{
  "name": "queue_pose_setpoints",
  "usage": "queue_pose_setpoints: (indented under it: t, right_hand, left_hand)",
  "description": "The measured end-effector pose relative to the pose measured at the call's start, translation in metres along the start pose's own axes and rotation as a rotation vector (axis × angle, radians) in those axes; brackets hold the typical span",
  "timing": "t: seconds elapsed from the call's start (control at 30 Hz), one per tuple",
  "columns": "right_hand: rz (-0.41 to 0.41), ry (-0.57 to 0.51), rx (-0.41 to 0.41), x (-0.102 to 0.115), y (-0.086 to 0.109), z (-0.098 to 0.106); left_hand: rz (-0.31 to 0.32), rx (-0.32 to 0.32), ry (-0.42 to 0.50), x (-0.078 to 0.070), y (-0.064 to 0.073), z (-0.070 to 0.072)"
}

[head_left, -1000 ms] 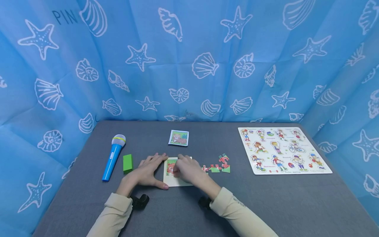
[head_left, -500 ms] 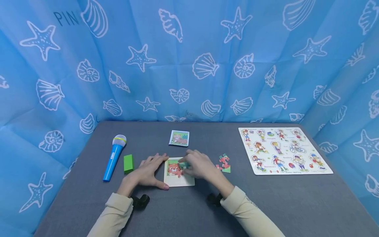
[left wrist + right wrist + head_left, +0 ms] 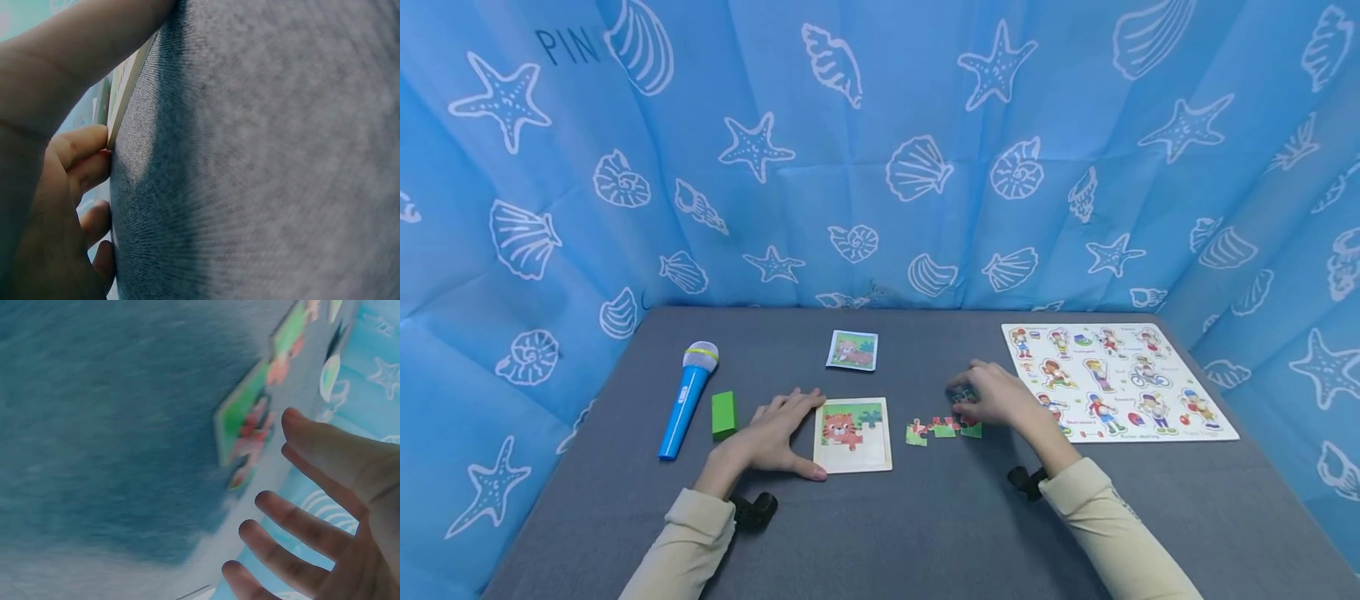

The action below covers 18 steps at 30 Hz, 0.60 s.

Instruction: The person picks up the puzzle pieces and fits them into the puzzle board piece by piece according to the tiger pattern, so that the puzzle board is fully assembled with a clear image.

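Observation:
A shallow puzzle tray point(image 3: 865, 457) lies flat before me, its upper part filled with jigsaw pieces showing a tiger's face. My left hand point(image 3: 775, 433) rests beside it with spread fingers; thumb and fingertips touch its left side. In the left wrist view, those fingers point(image 3: 87, 147) meet the tray's edge. Several loose jigsaw pieces point(image 3: 917, 432) in red and green lie to the tray's right. Above the far right ones hovers my right hand point(image 3: 996, 398), partly hiding them. The right wrist view shows its fingers point(image 3: 300, 519) extended, apart from the pieces point(image 3: 240, 419), holding nothing.
A small tiger picture card point(image 3: 853, 350) lies behind the tray. Left of my left hand are a green block point(image 3: 724, 414) and a blue toy microphone point(image 3: 687, 400). A white board of sports figures point(image 3: 1120, 382) lies at the right. A blue shell-patterned curtain point(image 3: 880, 167) hangs behind the table.
My right hand has moved right, from over the tray to the loose pieces. A green corner piece now shows at the tray's upper right. My left hand has stayed in place.

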State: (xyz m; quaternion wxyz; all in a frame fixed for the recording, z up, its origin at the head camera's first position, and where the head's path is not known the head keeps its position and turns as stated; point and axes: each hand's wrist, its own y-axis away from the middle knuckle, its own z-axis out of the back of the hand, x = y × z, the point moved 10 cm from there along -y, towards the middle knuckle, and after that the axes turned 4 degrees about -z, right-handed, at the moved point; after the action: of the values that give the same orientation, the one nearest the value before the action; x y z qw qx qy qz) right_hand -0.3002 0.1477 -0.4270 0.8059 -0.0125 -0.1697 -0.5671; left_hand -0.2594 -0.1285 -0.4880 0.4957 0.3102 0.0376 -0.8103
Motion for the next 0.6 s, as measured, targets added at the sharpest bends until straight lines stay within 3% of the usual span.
queue_pose_setpoints:
  t: [0.17,0.6]
  right_hand:
    - [-0.009,-0.018,0.005,-0.0104,0.0005,-0.0043]
    - [0.004,-0.038,0.04,-0.0107,-0.0032,-0.0082]
  left_hand:
    - [0.006,0.001,-0.004,0.0015,-0.0003,-0.0011]
    - [-0.011,-0.009,0.011,0.0024,0.0002,-0.0009]
